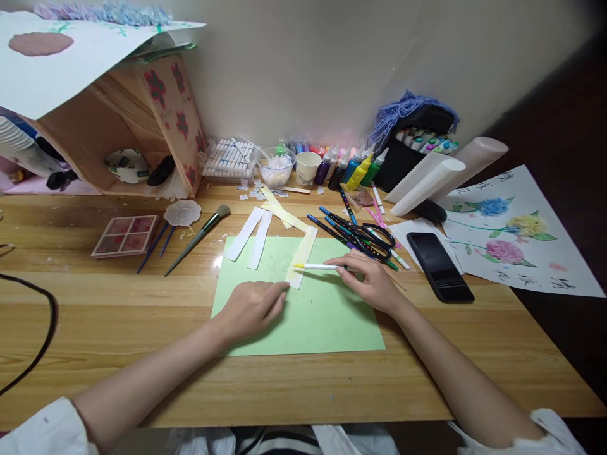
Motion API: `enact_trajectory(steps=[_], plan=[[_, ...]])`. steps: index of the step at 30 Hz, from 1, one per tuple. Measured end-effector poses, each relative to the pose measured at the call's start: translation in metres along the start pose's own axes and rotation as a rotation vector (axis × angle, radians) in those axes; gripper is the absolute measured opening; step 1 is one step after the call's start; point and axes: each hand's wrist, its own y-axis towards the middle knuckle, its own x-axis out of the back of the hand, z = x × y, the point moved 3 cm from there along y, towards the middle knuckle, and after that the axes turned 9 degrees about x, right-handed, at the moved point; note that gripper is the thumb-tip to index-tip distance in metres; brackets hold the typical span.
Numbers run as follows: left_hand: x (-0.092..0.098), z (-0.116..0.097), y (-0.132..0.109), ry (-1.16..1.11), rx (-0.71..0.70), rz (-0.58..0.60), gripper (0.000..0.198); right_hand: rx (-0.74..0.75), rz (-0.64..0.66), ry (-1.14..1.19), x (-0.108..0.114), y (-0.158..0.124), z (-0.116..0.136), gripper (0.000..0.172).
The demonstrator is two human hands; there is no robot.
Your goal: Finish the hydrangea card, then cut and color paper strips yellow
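My right hand [365, 277] is closed around a white felt-tip pen [320, 266]. The pen's yellow tip rests on a paper strip [302, 258], which is coloured pale yellow over most of its length and white at its near end. With fingers curled together, my left hand [253, 308] presses the near left corner of that strip down with a fingertip. Under both lies a light green sheet [332, 322]. Two white paper strips [260, 240] lie at its upper left edge, and more yellow strips [282, 207] cross just behind it.
Black scissors [374, 240] lie on several pens behind my right hand. A black phone [439, 265] and a flower painting [516, 234] are at right. Paint bottles [359, 172], a paper cup [308, 167] and a marker box [230, 159] line the wall. A brush [199, 239] lies left.
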Motion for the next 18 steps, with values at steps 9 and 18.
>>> enact_trajectory(steps=[9, 18], plan=[[0.002, 0.008, 0.017, -0.109, 0.191, 0.144, 0.037, 0.031, 0.113, 0.115, -0.005, 0.001, -0.003, 0.025], [0.001, 0.006, 0.016, -0.068, 0.184, 0.166, 0.037, 0.120, 0.134, 0.124, -0.007, 0.002, 0.003, 0.023]])
